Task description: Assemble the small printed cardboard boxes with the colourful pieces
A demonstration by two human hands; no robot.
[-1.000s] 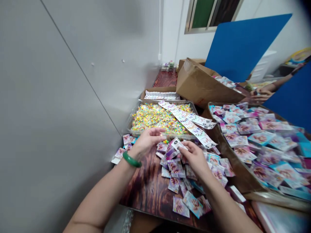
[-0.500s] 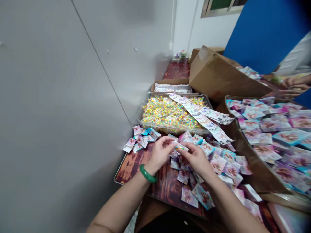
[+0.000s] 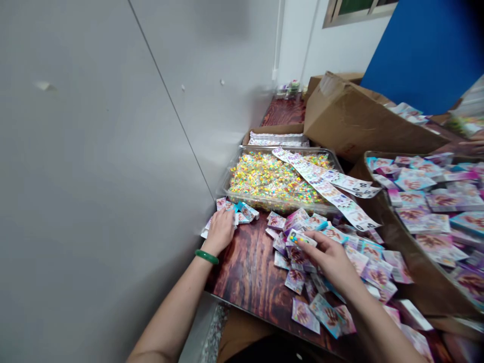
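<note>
The risk here is a spill: the small packet (image 3: 300,238) in the right hand (image 3: 329,257) seems to hold coloured beads, and it is held only by its edge, so a weak grip could let it tip and drop among the loose packets (image 3: 363,262) in the middle of the frame. The right hand's fingers are pressed together on this packet — a pinch between thumb and fingertips. The left hand (image 3: 220,229), at centre left near the grey wall (image 3: 94,176), lies with fingers slightly spread on a small pile of packets (image 3: 242,212) — touching them, not clearly gripping. Just above stands the clear tray of beads (image 3: 272,181).
</note>
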